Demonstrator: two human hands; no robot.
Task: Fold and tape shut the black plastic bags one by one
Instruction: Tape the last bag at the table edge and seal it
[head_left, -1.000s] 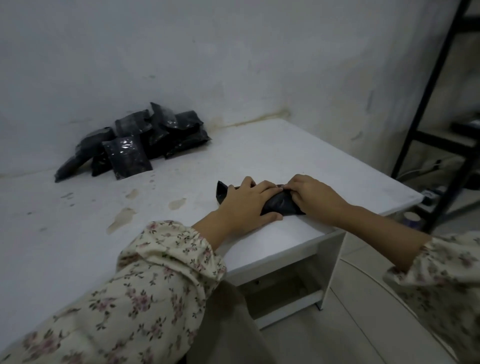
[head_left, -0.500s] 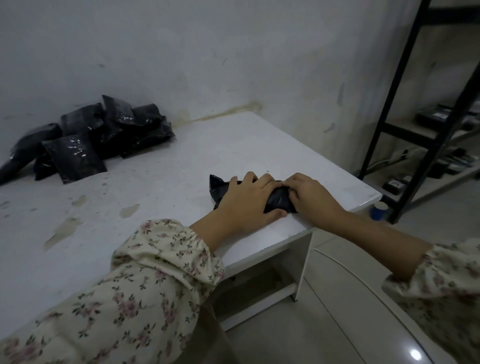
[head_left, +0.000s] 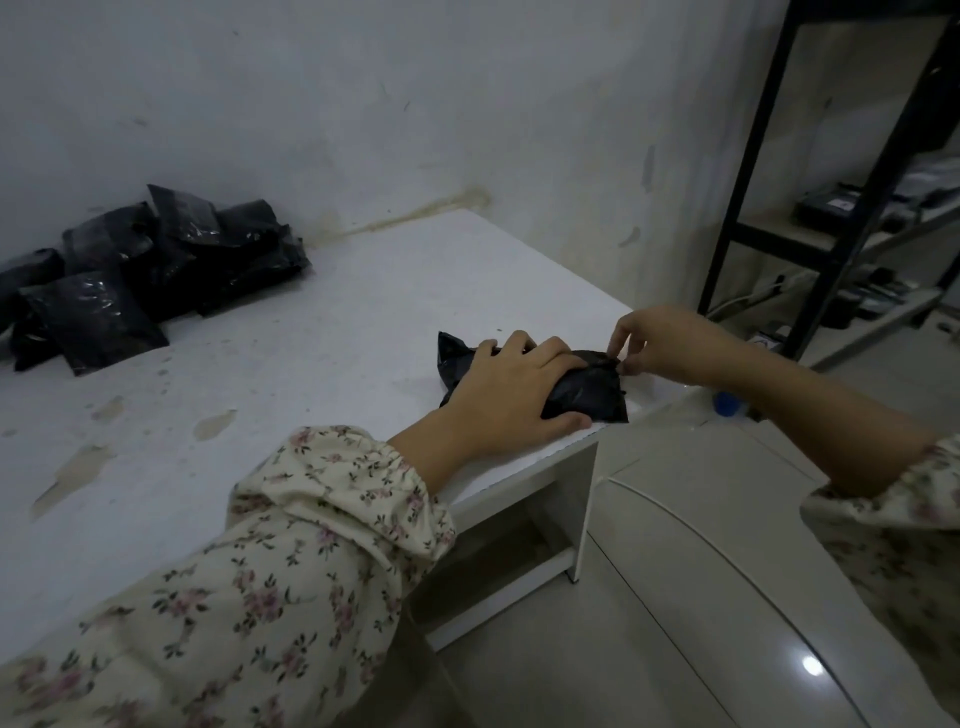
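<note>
Here the left hand (head_left: 511, 395) lies flat on the black bag (head_left: 587, 397), fingers spread, pressing it to the table (head_left: 311, 364) right at the near corner. Just off those fingertips, the right hand (head_left: 670, 345) pinches the bag's crumpled end between thumb and fingers. The film looks thin, soft and slick, and light, with something bulky inside. I'd say it springs open unless pinned, so it is best taken at that gathered end while the palm holds the body down. Far beyond the left hand, against the wall, sits a pile of bags (head_left: 156, 270). No label, brand or writing is readable anywhere.
</note>
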